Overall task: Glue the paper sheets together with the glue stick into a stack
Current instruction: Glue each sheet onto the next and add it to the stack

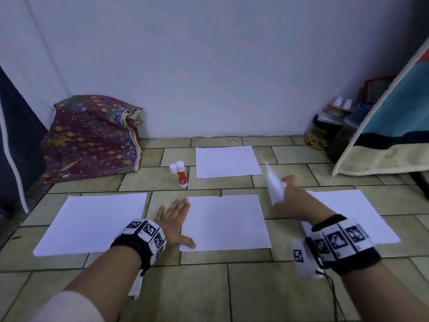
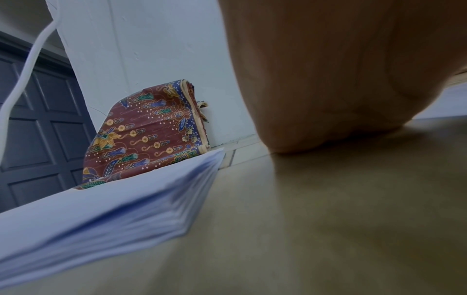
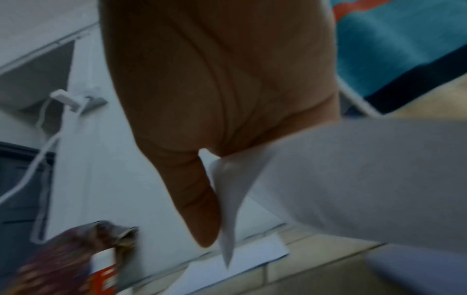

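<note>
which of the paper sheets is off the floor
The sheet pinched in the right hand, the lifted sheet, is raised and bent; the other paper sheets lie flat on the tiles.

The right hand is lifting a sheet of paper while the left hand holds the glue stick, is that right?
Not quite. The right hand does lift a sheet of paper, but the head view shows the left hand flat on the floor, touching the middle sheet; the glue stick stands untouched.

My right hand [image 3: 215, 89] pinches a white sheet [image 3: 353, 179]. Far off, another sheet [image 3: 227, 265] lies on the floor [image 3: 316, 265].
</note>
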